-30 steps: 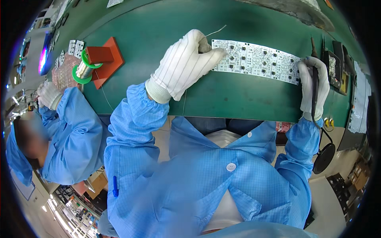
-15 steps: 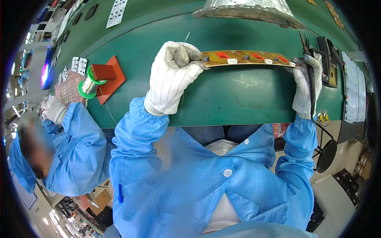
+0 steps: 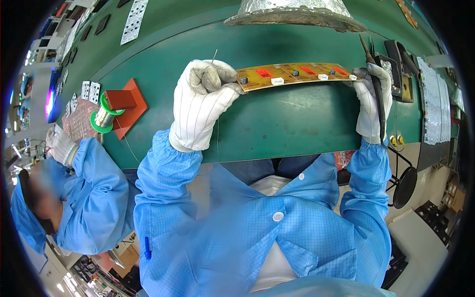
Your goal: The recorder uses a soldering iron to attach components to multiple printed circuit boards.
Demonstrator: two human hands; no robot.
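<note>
A long yellow-brown circuit board (image 3: 297, 73) is held up above the green table, bearing white connectors, small dark parts and red patches. My left hand (image 3: 205, 104), in a white glove with grey fingertips, grips its left end. A thin solder wire (image 3: 214, 56) sticks up from the same fingers, and its strand hangs below the hand. My right hand (image 3: 371, 101), gloved alike, pinches the board's right end. Against that palm lies a black soldering iron (image 3: 380, 101), tip pointing away, its cable running down past my wrist.
At left, a solder spool (image 3: 104, 117) sits on a red-brown stand (image 3: 133, 110). A foil-covered fume hood (image 3: 297, 14) is at the far edge. Black soldering iron holder (image 3: 402, 64) and white strips (image 3: 435, 104) lie at right. A co-worker (image 3: 84, 193) sits at left.
The view has shifted slightly, so the board and both hands appear a little farther left. Both hands keep hold of the board, and the soldering iron stays in the right hand.
</note>
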